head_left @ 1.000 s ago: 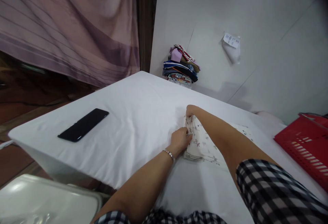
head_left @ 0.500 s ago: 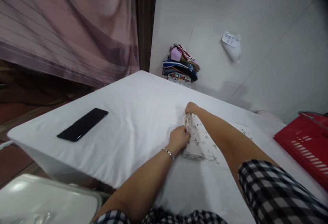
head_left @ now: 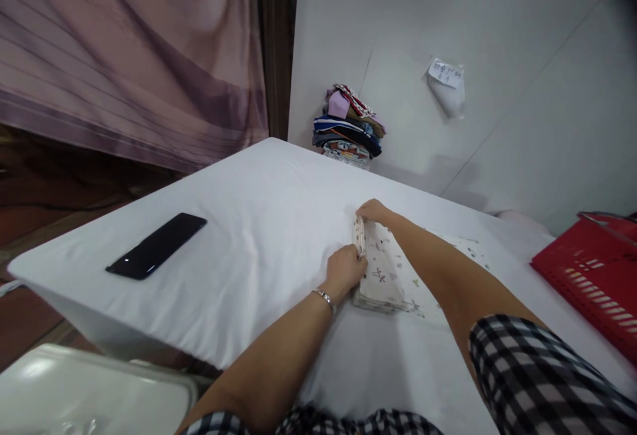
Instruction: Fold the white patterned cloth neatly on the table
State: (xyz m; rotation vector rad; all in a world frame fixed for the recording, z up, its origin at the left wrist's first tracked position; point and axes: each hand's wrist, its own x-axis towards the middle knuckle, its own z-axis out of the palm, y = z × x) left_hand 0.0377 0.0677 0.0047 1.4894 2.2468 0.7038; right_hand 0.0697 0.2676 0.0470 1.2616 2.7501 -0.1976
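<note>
A white cloth with a small printed pattern (head_left: 385, 272) lies in folded layers on the white-covered table (head_left: 279, 209), stretching right beneath my right forearm. My left hand (head_left: 345, 267), with a silver band at the wrist, is closed on the near end of the cloth's raised, folded left edge. At the far end of that same edge, my right hand (head_left: 373, 210) pinches the cloth between its fingers. Part of the cloth is hidden behind my right arm.
A black phone (head_left: 156, 246) lies on the table's left. Folded clothes (head_left: 348, 123) are stacked beyond the far edge. On the right stands a red basket (head_left: 587, 276). A pale glossy surface (head_left: 94, 388) is at lower left, and a pink curtain (head_left: 149, 50) hangs at upper left.
The fingers of my right hand have straightened somewhat along the cloth's far corner. The folded left edge looks flatter and narrower. The whole view has shifted slightly.
</note>
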